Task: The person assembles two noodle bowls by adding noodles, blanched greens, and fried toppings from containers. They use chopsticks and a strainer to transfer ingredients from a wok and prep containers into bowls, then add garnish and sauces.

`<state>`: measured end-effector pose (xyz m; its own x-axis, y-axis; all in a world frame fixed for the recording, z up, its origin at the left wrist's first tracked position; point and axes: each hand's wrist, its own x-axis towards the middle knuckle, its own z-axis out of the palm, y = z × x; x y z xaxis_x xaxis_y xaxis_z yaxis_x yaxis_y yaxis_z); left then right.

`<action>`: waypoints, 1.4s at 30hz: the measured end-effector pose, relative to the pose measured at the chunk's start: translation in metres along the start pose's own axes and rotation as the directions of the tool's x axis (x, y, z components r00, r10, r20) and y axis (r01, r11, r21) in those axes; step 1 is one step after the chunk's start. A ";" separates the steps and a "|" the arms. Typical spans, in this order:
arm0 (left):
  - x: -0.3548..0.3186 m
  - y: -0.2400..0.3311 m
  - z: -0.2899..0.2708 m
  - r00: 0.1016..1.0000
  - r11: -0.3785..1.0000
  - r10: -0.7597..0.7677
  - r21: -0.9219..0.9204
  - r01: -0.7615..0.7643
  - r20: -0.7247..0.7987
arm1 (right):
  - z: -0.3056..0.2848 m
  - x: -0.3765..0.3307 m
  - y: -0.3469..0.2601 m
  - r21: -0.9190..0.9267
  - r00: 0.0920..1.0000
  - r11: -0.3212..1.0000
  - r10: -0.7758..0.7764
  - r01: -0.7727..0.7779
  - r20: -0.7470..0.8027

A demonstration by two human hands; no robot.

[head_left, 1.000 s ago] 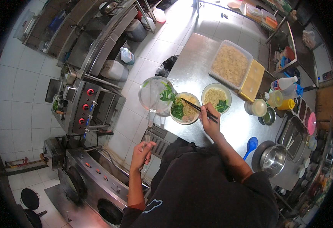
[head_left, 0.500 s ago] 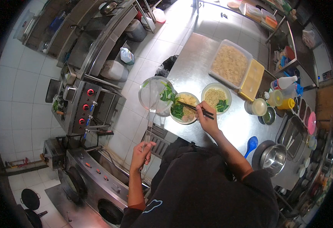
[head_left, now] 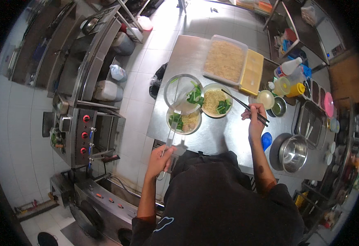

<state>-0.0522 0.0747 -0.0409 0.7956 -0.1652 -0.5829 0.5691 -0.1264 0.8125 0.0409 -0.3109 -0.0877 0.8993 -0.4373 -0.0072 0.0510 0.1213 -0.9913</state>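
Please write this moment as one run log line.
left hand: grips strainer with leafy greens | right hand: holds black chopsticks | two bowls: noodles inside; on steel table

My steel worktable (head_left: 187, 61), fullest on the right

At its far side I have a clear food tub (head_left: 222, 79) with a yellow container (head_left: 254, 71) on its right. Nearer, toward the left, sit my left noodle bowl (head_left: 184, 133) and right noodle bowl (head_left: 217, 117). On the right: a blue spoon (head_left: 266, 140), steel mixing bowl (head_left: 292, 158) and rectangular tray (head_left: 306, 117).
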 end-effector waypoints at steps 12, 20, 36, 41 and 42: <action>0.052 0.022 0.050 0.995 0.925 0.051 0.373 -0.079 0.084 | 0.007 -0.032 0.013 0.017 0.992 0.996 0.081 -0.083 0.093; 0.045 0.029 0.057 0.980 0.712 0.196 0.681 -0.173 0.044 | -0.006 -0.038 0.010 -0.188 0.994 0.981 0.074 -0.058 0.078; 0.044 0.029 0.062 0.956 0.612 0.287 0.756 -0.232 0.061 | -0.015 -0.023 0.020 -0.165 0.993 0.984 0.084 -0.069 0.084; 0.046 0.025 0.060 0.955 0.561 0.288 0.796 -0.227 0.069 | -0.020 -0.025 0.016 -0.238 0.991 0.969 0.096 -0.072 0.090; 0.046 0.023 0.059 0.948 0.556 0.310 0.795 -0.244 0.074 | -0.023 -0.025 0.016 -0.252 0.992 0.966 0.088 -0.064 0.086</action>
<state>-0.0145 0.0064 -0.0492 0.9154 -0.2677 -0.3007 -0.0430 -0.8076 0.5882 0.0094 -0.3191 -0.1061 0.9343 -0.3466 -0.0834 -0.1177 -0.0790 -0.9899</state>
